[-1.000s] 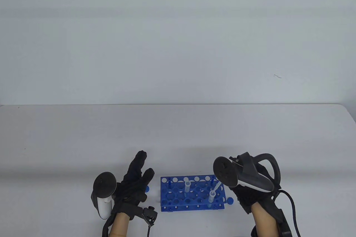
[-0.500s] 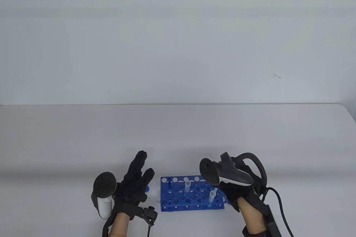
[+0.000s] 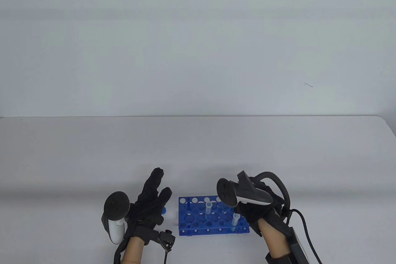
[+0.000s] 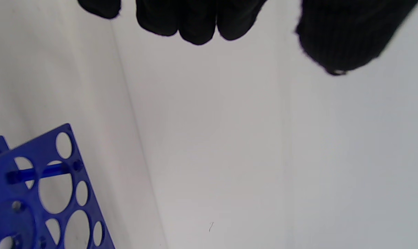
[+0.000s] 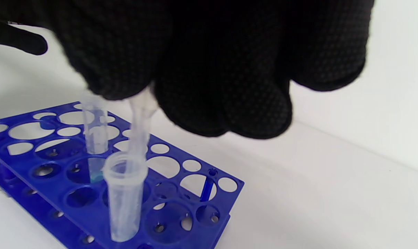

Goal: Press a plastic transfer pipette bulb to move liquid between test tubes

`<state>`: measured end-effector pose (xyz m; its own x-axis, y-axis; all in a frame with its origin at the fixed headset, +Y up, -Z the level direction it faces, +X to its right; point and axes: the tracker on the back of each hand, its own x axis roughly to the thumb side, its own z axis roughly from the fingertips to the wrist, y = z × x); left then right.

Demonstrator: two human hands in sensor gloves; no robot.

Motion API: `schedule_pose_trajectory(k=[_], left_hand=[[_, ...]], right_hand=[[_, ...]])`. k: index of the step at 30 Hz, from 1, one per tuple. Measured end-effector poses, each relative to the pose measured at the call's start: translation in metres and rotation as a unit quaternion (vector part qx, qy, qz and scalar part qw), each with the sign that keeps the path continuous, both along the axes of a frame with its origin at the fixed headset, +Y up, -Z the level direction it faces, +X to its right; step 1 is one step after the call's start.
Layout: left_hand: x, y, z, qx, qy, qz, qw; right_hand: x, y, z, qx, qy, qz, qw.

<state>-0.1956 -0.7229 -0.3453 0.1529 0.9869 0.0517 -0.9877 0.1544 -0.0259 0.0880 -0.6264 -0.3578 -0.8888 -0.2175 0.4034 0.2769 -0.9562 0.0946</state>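
A blue tube rack [image 3: 198,225] stands near the table's front edge and holds two clear test tubes. The left tube [image 3: 208,209] has blue liquid at its bottom in the right wrist view [image 5: 95,138]. My right hand [image 3: 254,214] is over the rack's right end. In the right wrist view its fingers [image 5: 119,76] pinch a clear plastic pipette [image 5: 139,117], whose stem goes down into the mouth of the right tube [image 5: 124,197], which also shows in the table view [image 3: 235,221]. The bulb is hidden inside the hand. My left hand [image 3: 154,197] is open, left of the rack, and holds nothing.
A small blue cap [image 3: 164,210] lies on the table between my left hand and the rack. The rack's corner [image 4: 39,186] shows in the left wrist view. A cable [image 3: 304,230] trails from my right wrist.
My right hand has moved left with the pipette, closer over the right tube, and now covers a blue cap that lay right of the rack. My left hand has not moved.
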Motion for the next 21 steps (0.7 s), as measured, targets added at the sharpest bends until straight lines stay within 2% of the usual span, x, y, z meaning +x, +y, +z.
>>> schedule_pose_trajectory(k=[21], left_hand=[[-0.0003, -0.0003, -0.0002, 0.001, 0.000, -0.003, 1.000]], right_hand=[[0.0003, -0.0001, 0.0014, -0.028, -0.015, 0.006, 0.999]])
